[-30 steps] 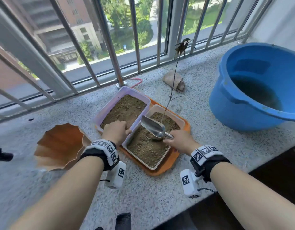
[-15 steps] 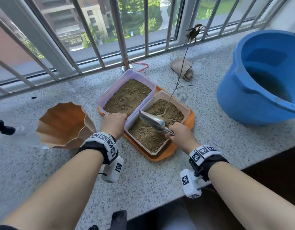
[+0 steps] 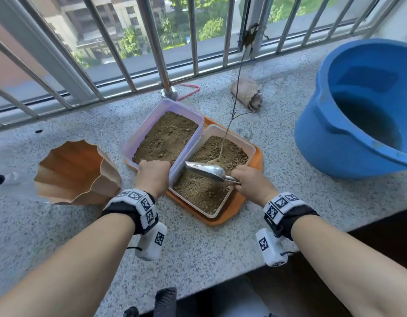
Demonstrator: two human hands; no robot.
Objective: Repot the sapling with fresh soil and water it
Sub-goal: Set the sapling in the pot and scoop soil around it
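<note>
Sapling (image 3: 230, 120), a thin bare stem with a few withered dark leaves at its tip, is standing upright in crumbly brown soil in the clear rectangular tub (image 3: 251, 147) on the right half of a smooth orange tray (image 3: 257, 161).

Working across the speckled granite ledge (image 3: 198, 248) from the left: a ribbed, scallop-rimmed orange plastic pot (image 3: 76, 172) is lying tipped on its side, its mouth facing the camera. Just beside it the left hand (image 3: 153, 177) is curling its fingers over the near rim of the pale lilac rectangular tub (image 3: 149, 124), which is holding finer, flatter brown soil and sitting on the tray's left half, touching the clear tub. Next, the shiny metal scoop (image 3: 207, 171), rounded and trough-shaped, is lying low over the lumpy soil of the clear tub, its bowl near the base of the stem; the right hand (image 3: 252, 181) is gripping its slim handle with fingers wrapped round it. Both wrists are wearing black bands with square-patterned white markers. Behind the tubs a crumpled, dry brownish lump (image 3: 247, 93) is resting on the ledge. At far right a large glossy blue plastic bucket (image 3: 335, 138) is holding dark water. Steel window bars (image 3: 154, 42) are running along the back.
</note>
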